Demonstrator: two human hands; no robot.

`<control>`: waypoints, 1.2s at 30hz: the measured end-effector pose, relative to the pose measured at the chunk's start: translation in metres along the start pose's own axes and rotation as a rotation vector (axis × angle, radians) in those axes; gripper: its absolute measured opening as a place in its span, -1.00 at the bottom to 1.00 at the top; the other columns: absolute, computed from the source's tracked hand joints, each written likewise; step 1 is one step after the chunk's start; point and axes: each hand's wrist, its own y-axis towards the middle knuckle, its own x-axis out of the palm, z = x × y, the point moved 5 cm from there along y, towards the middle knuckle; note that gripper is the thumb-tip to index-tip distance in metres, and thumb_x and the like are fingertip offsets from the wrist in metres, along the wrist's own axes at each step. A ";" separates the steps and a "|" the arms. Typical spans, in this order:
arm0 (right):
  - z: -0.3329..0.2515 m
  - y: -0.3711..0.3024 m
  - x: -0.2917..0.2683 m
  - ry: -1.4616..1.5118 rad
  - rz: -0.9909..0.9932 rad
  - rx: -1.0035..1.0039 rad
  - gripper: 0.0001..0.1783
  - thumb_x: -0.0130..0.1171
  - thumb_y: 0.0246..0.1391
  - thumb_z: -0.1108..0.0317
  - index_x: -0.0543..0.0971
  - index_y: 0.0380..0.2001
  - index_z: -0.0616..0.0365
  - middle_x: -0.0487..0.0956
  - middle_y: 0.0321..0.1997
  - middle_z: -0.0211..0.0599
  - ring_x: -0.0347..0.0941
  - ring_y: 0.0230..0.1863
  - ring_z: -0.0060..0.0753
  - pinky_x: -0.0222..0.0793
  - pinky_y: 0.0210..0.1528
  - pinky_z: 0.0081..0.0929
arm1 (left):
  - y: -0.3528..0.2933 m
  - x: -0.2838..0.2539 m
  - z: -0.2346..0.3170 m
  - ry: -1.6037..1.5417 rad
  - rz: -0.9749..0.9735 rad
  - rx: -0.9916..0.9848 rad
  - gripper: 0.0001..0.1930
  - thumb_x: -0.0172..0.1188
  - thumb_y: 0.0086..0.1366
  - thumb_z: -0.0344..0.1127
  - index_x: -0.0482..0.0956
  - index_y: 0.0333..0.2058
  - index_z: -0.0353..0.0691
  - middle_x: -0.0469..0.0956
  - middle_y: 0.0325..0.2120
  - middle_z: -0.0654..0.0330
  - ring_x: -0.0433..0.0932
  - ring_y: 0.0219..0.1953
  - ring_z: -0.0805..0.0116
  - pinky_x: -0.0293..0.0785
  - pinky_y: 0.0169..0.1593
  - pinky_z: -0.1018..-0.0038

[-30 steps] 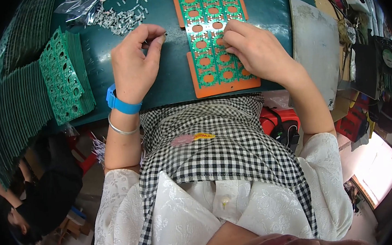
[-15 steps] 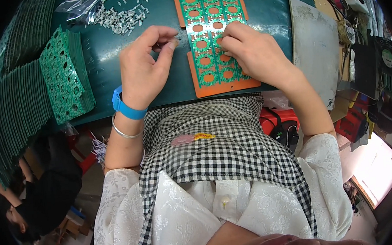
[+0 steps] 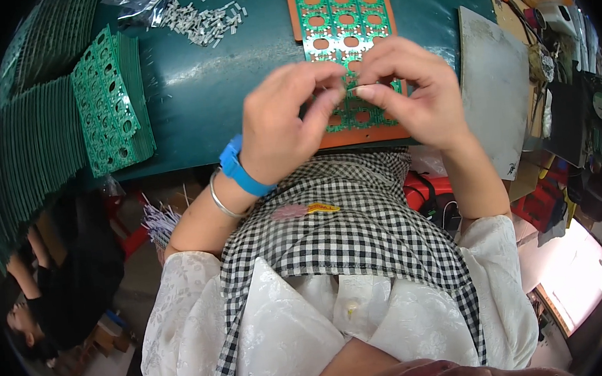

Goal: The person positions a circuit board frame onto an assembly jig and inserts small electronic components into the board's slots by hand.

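The green circuit panel (image 3: pixel 335 32) lies flat on an orange board (image 3: pixel 364 136), which rests on the dark green table (image 3: pixel 234 59) in front of the person. The panel is thin and bright green, and it has three columns of rounded, oval openings; through these openings the orange colour below is seen. Around each opening there is a ring of green with small pale marks, and narrow green strips run lengthwise between the columns. The orange board is longer than the panel, so its edge shows at the top and at the bottom.

Both hands are above the lower half of the panel and cover a part of it. The left hand (image 3: pixel 284 111) has its thumb and forefinger nearly together, tips close to the right hand (image 3: pixel 417 90) — whether something is between them, I cannot tell. The right hand is bent, with thumb and forefinger near each other; a thin pale sliver (image 3: pixel 353 88) shows at the thumb tip, but it is too small to tell if it is gripped.

To the left stands a row of similar green panels (image 3: pixel 107 104), and farther away lies a pile of small pale parts (image 3: pixel 206 20).
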 end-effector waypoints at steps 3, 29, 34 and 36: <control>0.013 -0.007 -0.009 -0.019 -0.001 0.124 -0.90 0.35 -0.10 0.60 0.62 -0.46 0.25 0.56 -0.33 -0.44 0.43 -0.43 -0.63 0.34 -0.44 -0.65 | 0.017 -0.027 -0.028 0.438 0.044 0.072 -0.91 0.28 0.10 -0.43 0.60 -0.39 -0.23 0.60 -0.46 0.11 0.57 -0.42 0.12 0.49 -0.30 0.28; 0.027 -0.036 0.002 -0.337 -0.156 0.130 -0.92 0.25 -0.08 0.58 0.53 -0.49 0.26 0.49 -0.30 -0.36 0.44 -0.41 -0.44 0.37 -0.46 -0.55 | 0.041 -0.069 -0.099 0.379 0.085 -0.299 -0.82 0.33 0.21 -0.30 0.72 -0.22 -0.16 0.66 -0.51 0.23 0.59 -0.50 0.54 0.50 -0.36 0.59; 0.027 -0.035 0.003 -0.353 -0.166 0.134 -0.91 0.25 -0.08 0.59 0.53 -0.48 0.26 0.49 -0.29 -0.35 0.45 -0.42 -0.42 0.38 -0.45 -0.55 | 0.035 -0.059 -0.095 -0.082 0.057 -0.460 -0.84 0.31 0.26 -0.33 0.72 -0.22 -0.23 0.62 -0.52 0.31 0.49 -0.53 0.64 0.42 -0.44 0.68; 0.023 -0.032 0.005 -0.411 -0.150 0.022 -0.90 0.26 -0.10 0.59 0.53 -0.47 0.26 0.50 -0.29 -0.32 0.49 -0.38 -0.37 0.43 -0.40 -0.50 | 0.034 -0.058 -0.094 -0.141 0.045 -0.458 -0.84 0.29 0.28 -0.35 0.71 -0.21 -0.27 0.62 -0.50 0.29 0.50 -0.51 0.62 0.42 -0.44 0.69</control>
